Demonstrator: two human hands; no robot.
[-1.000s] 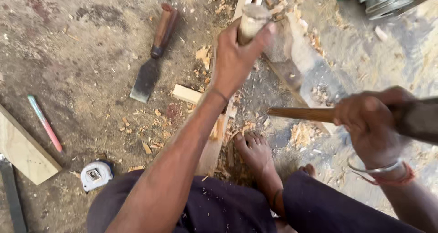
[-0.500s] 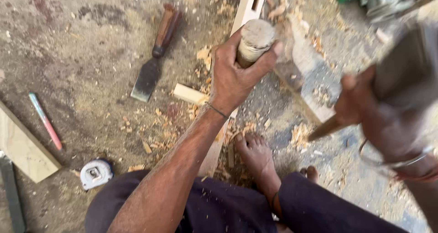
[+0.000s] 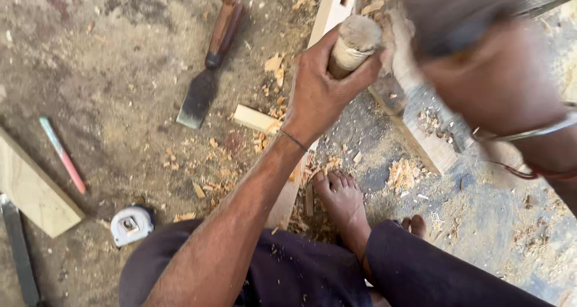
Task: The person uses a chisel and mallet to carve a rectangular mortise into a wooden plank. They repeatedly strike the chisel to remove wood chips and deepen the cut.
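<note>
My left hand (image 3: pixel 321 88) grips the round wooden handle of a chisel (image 3: pixel 354 42), held upright on a long wooden plank (image 3: pixel 327 12) that runs under my arm. My right hand (image 3: pixel 499 82) is blurred with motion at the upper right, close above the chisel's handle, and holds a hammer (image 3: pixel 457 12) whose head is smeared across the top. My bare foot (image 3: pixel 344 202) rests against the plank among wood chips.
A wide chisel with a brown handle (image 3: pixel 210 60) lies on the ground at the upper left. A pink and green pencil (image 3: pixel 63 154), a white tape measure (image 3: pixel 131 224), a wooden offcut (image 3: pixel 33 193) and a small block (image 3: pixel 255 119) lie around it.
My right hand has swung the hammer up from the right side and over towards the chisel's handle. My left hand has stayed on the chisel.
</note>
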